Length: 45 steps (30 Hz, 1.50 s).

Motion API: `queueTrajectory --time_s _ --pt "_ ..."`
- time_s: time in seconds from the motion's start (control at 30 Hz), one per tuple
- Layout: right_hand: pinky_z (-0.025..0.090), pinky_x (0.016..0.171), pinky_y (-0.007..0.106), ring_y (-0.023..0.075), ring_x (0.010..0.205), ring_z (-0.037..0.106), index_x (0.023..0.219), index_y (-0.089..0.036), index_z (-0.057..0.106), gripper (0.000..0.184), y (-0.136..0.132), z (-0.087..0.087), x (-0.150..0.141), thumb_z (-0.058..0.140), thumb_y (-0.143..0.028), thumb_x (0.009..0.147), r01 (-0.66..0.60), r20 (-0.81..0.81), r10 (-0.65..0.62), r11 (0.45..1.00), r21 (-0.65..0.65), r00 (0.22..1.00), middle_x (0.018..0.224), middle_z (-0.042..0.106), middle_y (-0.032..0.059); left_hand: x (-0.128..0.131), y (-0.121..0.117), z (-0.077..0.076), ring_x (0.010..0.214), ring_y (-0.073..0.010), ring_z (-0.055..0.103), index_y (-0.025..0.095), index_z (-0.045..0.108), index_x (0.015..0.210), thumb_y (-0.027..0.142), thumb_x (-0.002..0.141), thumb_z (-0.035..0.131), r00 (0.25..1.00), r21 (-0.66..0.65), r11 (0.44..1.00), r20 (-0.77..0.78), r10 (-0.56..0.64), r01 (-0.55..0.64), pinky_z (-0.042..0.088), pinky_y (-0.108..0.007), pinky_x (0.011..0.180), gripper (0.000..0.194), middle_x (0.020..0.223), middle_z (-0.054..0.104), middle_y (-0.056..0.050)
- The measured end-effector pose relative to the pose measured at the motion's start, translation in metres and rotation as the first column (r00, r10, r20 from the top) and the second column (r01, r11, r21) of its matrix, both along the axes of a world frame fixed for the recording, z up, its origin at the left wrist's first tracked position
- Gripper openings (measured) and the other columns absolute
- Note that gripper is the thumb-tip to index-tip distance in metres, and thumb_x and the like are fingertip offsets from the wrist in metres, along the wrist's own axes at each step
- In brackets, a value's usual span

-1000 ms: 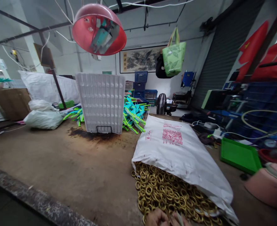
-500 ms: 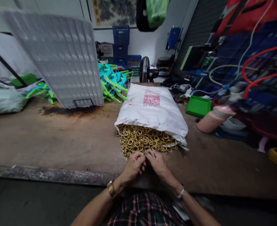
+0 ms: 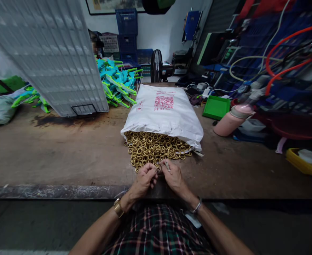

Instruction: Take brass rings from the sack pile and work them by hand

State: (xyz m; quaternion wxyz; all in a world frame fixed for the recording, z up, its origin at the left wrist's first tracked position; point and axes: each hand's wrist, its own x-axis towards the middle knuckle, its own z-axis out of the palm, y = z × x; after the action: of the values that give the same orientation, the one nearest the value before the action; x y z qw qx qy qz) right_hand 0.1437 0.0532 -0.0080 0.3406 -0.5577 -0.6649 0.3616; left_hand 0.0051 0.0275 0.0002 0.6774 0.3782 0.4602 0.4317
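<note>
A heap of brass-coloured rings [image 3: 154,148] spills from the open mouth of a white sack [image 3: 163,112] lying on the brown workbench [image 3: 52,156]. My left hand [image 3: 143,180] and my right hand [image 3: 174,176] meet at the near edge of the heap, both with fingers pinched together. Between the right hand's fingertips shows a thin pale piece [image 3: 167,165], too small to name. What the left fingers pinch is too small to make out; a ring seems to sit where the two hands meet.
A white ribbed tray [image 3: 52,60] stands upright at the back left. Behind it lies a pile of turquoise and green plastic parts [image 3: 116,83]. To the right are a green tray [image 3: 216,107], a pink flask [image 3: 231,120], a yellow tub [image 3: 303,163], hoses and crates.
The view has tipped down from the room to the bench edge, bringing both hands and my lap into sight. The hands stay pinched together at the rings' near edge.
</note>
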Motion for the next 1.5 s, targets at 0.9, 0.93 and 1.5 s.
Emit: queueTrajectory --time_s 0.9,0.93,1.5 --pt "0.027 0.053 0.025 0.0123 0.053 0.043 0.072 -0.018 0.053 0.018 0.014 -0.003 0.021 0.039 -0.025 0.082 0.1 0.214 -0.09 0.994 -0.035 0.973 0.058 0.052 0.0002 0.007 -0.007 0.023 0.043 -0.0044 0.043 0.018 0.047 0.075 0.043 0.073 0.062 0.977 -0.039 0.999 0.213 -0.029 0.038 0.027 -0.014 0.035 0.029 0.058 0.048 0.005" --pt "0.028 0.051 0.024 0.0114 0.051 0.042 0.067 -0.019 0.051 0.022 0.013 -0.001 0.019 0.04 -0.03 0.082 0.102 0.095 -0.094 0.991 -0.089 0.991 0.055 0.049 -0.0013 0.007 -0.005 0.023 0.042 -0.0044 0.042 0.018 0.047 0.075 0.042 0.073 0.063 0.965 -0.057 0.998 0.262 -0.016 0.032 0.028 -0.014 0.035 0.029 0.058 0.048 0.005" --pt "0.035 0.058 0.023 0.0104 0.06 0.042 0.067 -0.018 0.053 0.02 -0.003 -0.002 -0.003 0.047 -0.034 0.077 -0.062 -0.23 0.038 0.993 -0.1 0.972 0.06 0.049 -0.0035 -0.003 -0.006 0.003 0.046 -0.0032 0.044 0.017 0.045 0.074 0.045 0.064 0.07 0.973 -0.206 0.976 0.198 0.117 -0.075 0.025 -0.012 0.038 0.038 0.063 0.052 0.004"
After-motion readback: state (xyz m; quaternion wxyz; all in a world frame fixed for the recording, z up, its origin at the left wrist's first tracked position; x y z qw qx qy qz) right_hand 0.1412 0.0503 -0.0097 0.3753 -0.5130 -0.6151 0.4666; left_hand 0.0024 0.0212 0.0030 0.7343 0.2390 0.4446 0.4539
